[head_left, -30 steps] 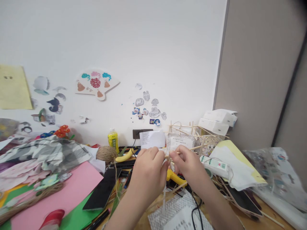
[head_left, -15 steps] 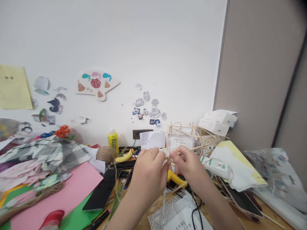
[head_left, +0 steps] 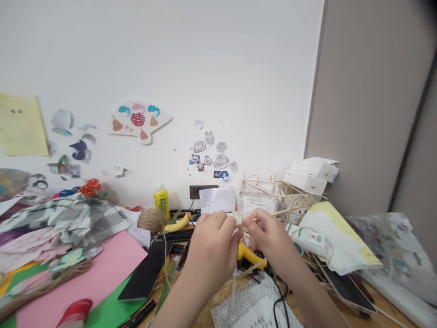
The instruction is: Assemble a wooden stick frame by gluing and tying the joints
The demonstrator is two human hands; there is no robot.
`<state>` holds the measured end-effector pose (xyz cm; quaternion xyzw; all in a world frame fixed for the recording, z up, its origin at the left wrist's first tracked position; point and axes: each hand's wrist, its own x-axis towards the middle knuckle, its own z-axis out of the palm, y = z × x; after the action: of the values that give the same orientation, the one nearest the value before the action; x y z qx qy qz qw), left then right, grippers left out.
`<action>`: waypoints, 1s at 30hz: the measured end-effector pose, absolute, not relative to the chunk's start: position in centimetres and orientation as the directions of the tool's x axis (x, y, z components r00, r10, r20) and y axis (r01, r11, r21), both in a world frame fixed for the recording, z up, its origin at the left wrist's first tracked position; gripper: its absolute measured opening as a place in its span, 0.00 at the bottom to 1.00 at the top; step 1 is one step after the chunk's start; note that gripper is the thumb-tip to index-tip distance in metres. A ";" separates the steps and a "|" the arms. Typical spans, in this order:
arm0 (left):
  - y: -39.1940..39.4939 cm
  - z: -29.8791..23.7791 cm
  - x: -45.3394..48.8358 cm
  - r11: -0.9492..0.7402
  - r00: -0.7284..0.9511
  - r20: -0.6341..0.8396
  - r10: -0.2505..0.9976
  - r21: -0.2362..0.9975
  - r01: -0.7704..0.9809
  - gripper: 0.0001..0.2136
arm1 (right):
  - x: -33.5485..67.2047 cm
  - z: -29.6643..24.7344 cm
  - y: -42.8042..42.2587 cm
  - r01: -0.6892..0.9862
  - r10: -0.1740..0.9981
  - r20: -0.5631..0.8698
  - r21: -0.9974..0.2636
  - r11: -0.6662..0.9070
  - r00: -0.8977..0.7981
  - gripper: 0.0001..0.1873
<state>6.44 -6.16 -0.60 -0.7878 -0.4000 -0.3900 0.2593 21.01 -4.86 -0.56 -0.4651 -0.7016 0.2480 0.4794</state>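
My left hand (head_left: 215,243) is closed in a pinch, its fingertips meeting a thin wooden stick (head_left: 282,212) at a light-coloured end between the hands. The stick's far part sticks out to the right past my right hand (head_left: 268,232), which grips it between thumb and forefinger. What exactly lies under the left fingers is partly hidden. Just below the hands lies a yellow glue gun (head_left: 252,256). Behind them stands a card with a patterned border and writing (head_left: 259,202), by a frame of thin sticks (head_left: 262,184). A patterned sheet (head_left: 252,303) lies beneath my wrists.
On the left are pink paper (head_left: 112,259), a black phone-like slab (head_left: 146,271) and checked cloth (head_left: 92,214). A twine ball (head_left: 152,220) and yellow bottle (head_left: 161,200) stand near the wall. To the right are white boxes (head_left: 307,175), a phone (head_left: 344,284) and plastic bags (head_left: 385,246).
The view has shifted very slightly. Both hands keep the same pinch on the stick at nearly the same place.
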 end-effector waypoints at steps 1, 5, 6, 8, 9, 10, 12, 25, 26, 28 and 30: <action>-6.2 -0.6 6.5 -0.548 0.377 0.822 0.426 -0.097 0.831 0.09 | 21.0 -0.6 -4.9 0.416 0.890 0.442 -0.793 0.445 -0.110 0.21; -6.3 -0.5 6.5 -0.554 0.384 0.823 0.419 -0.104 0.826 0.08 | 21.1 -0.8 -4.8 0.400 0.886 0.448 -0.794 0.457 -0.121 0.22; -6.4 -0.5 6.5 -0.551 0.384 0.824 0.417 -0.106 0.827 0.08 | 21.1 -0.9 -4.8 0.397 0.886 0.448 -0.796 0.457 -0.123 0.22; -6.4 -0.5 6.5 -0.549 0.384 0.826 0.413 -0.111 0.829 0.08 | 21.1 -0.9 -4.8 0.389 0.886 0.447 -0.800 0.458 -0.123 0.22; -6.4 -0.5 6.5 -0.549 0.384 0.826 0.412 -0.111 0.828 0.09 | 21.0 -0.8 -4.8 0.382 0.885 0.448 -0.802 0.459 -0.123 0.22; -6.4 -0.4 6.5 -0.550 0.383 0.826 0.413 -0.109 0.828 0.09 | 21.0 -0.8 -4.8 0.374 0.885 0.448 -0.805 0.461 -0.125 0.22; -6.3 -0.4 6.5 -0.551 0.379 0.826 0.417 -0.101 0.828 0.09 | 21.0 -0.7 -4.8 0.367 0.884 0.449 -0.806 0.463 -0.131 0.22; -6.1 -0.5 6.5 -0.557 0.377 0.827 0.417 -0.096 0.825 0.08 | 20.8 -0.8 -4.6 0.387 0.877 0.462 -0.790 0.475 -0.134 0.23; -6.1 -0.5 6.4 -0.556 0.378 0.825 0.420 -0.095 0.826 0.08 | 20.8 -0.7 -4.6 0.388 0.878 0.460 -0.790 0.474 -0.135 0.23; -6.1 -0.5 6.4 -0.553 0.377 0.823 0.426 -0.093 0.828 0.08 | 20.9 -0.8 -4.5 0.394 0.880 0.456 -0.790 0.470 -0.135 0.23; -6.1 -0.5 6.4 -0.552 0.376 0.823 0.425 -0.094 0.828 0.08 | 20.9 -0.9 -4.4 0.401 0.881 0.455 -0.788 0.467 -0.132 0.24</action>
<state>6.39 -6.09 -0.52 -0.7888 -0.3972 -0.3924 0.2571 20.90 -4.44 -0.86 -0.4516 -0.7095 0.2500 0.4798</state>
